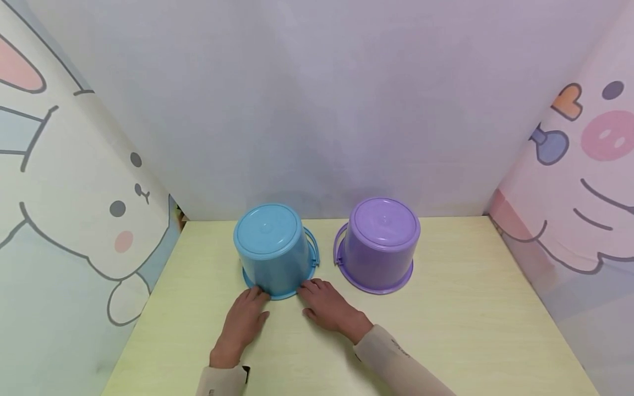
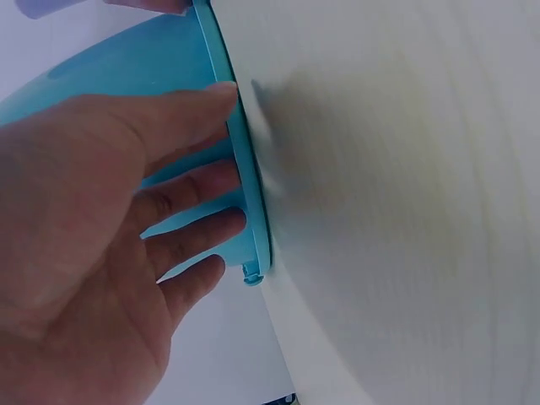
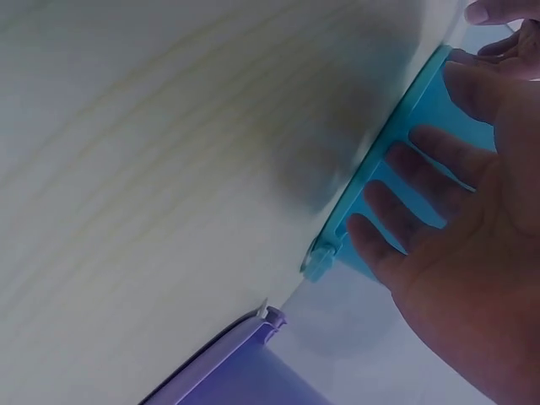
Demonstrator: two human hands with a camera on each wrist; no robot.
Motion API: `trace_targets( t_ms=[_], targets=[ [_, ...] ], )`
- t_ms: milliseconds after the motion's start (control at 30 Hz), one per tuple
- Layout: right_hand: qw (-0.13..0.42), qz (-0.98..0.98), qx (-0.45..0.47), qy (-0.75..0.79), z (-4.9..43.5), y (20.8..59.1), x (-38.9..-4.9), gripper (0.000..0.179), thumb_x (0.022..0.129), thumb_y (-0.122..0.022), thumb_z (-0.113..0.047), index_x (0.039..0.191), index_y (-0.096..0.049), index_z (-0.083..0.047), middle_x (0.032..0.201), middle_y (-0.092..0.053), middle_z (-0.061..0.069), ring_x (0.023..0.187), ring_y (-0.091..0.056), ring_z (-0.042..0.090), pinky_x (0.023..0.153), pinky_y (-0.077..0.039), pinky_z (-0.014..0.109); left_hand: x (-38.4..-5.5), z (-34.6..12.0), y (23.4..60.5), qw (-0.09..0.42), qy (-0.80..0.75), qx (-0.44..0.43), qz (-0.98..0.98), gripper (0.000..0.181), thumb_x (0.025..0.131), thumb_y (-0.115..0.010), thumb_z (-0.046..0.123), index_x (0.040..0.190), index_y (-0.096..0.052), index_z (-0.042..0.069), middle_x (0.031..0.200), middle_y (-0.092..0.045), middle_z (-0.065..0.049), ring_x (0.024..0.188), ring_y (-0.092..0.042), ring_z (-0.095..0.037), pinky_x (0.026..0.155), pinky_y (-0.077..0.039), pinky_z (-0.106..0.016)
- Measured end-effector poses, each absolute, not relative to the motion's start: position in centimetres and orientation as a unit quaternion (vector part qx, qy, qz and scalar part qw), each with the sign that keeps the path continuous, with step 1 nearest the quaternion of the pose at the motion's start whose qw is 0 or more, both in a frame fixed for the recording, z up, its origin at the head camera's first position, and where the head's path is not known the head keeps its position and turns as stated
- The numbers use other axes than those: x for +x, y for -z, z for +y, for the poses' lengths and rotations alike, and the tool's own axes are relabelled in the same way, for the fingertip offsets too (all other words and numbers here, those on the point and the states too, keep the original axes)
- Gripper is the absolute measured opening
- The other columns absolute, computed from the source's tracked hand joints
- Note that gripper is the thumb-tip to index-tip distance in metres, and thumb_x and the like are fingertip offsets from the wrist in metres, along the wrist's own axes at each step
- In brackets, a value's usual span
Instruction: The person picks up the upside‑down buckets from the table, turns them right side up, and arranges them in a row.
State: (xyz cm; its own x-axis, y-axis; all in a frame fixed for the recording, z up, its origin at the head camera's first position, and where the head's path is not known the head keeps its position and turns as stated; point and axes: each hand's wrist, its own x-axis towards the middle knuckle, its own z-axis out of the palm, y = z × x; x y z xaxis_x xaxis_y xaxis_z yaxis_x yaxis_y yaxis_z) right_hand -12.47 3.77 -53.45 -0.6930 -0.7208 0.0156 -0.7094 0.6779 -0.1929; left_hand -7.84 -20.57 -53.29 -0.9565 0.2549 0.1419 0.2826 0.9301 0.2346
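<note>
Touching, it seems, the unlifted blue bucket point(image 1: 277, 264) with extended fingers: left hand point(image 1: 242, 320), seven o'clock; right hand point(image 1: 328, 308), five; purple bucket point(image 1: 381, 256) untouched.

A pale yellow, faintly grained tabletop point(image 1: 485, 313) meets a plain, lightly creased whitish-lilac backdrop point(image 1: 317, 110) under soft light, flanked left by a pastel side wall point(image 1: 44, 330) printed with a white cartoon rabbit point(image 1: 79, 187) and right by a second pastel wall point(image 1: 604, 308) bearing a pink-snouted cartoon animal point(image 1: 611, 137), an orange heart point(image 1: 568, 102) and a blue bottle-like shape point(image 1: 552, 147)
</note>
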Motion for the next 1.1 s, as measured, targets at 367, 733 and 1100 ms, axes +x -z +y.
trace_targets(
  t_ms=[367, 733, 1100],
  targets=[
    [-0.005, 0.913, -0.398, 0.09, 3.3, 53.4, -12.7, 0.026, 0.103, -0.07, -0.022, 0.127, -0.068, -0.013, 0.126, -0.059, 0.003, 0.12, -0.055, 0.023, 0.107, -0.049, 0.039, -7.6, -20.3, 53.0, 0.078, 0.12, -0.144, -0.979, 0.031, 0.08, -0.089, 0.002, 0.104, -0.069, 0.005, 0.105, -0.058, -0.009, 0.101, -0.057, -0.03, 0.093, -0.053, -0.048],
    [-0.084, 0.916, -0.383, 0.084, 2.7, 53.0, -12.7, 0.012, 0.099, -0.071, -0.012, 0.11, -0.07, -0.016, 0.11, -0.061, 0.001, 0.104, -0.054, 0.021, 0.097, -0.051, 0.038, -7.8, -20.3, 52.4, 0.156, 0.118, -0.162, -0.967, 0.03, 0.076, -0.087, -0.006, 0.089, -0.064, 0.008, 0.091, -0.051, -0.006, 0.083, -0.05, -0.026, 0.08, -0.051, -0.047],
    [-0.166, 0.907, -0.362, 0.139, 2.5, 51.8, -12.5, 0.017, 0.092, -0.082, -0.012, 0.099, -0.068, -0.017, 0.102, -0.06, -0.002, 0.099, -0.058, 0.018, 0.087, -0.053, 0.034, -8.1, -20.3, 51.7, 0.212, 0.126, -0.161, -0.956, 0.023, 0.085, -0.075, -0.007, 0.087, -0.059, 0.009, 0.089, -0.048, -0.005, 0.08, -0.046, -0.024, 0.07, -0.045, -0.042]
  ],
)
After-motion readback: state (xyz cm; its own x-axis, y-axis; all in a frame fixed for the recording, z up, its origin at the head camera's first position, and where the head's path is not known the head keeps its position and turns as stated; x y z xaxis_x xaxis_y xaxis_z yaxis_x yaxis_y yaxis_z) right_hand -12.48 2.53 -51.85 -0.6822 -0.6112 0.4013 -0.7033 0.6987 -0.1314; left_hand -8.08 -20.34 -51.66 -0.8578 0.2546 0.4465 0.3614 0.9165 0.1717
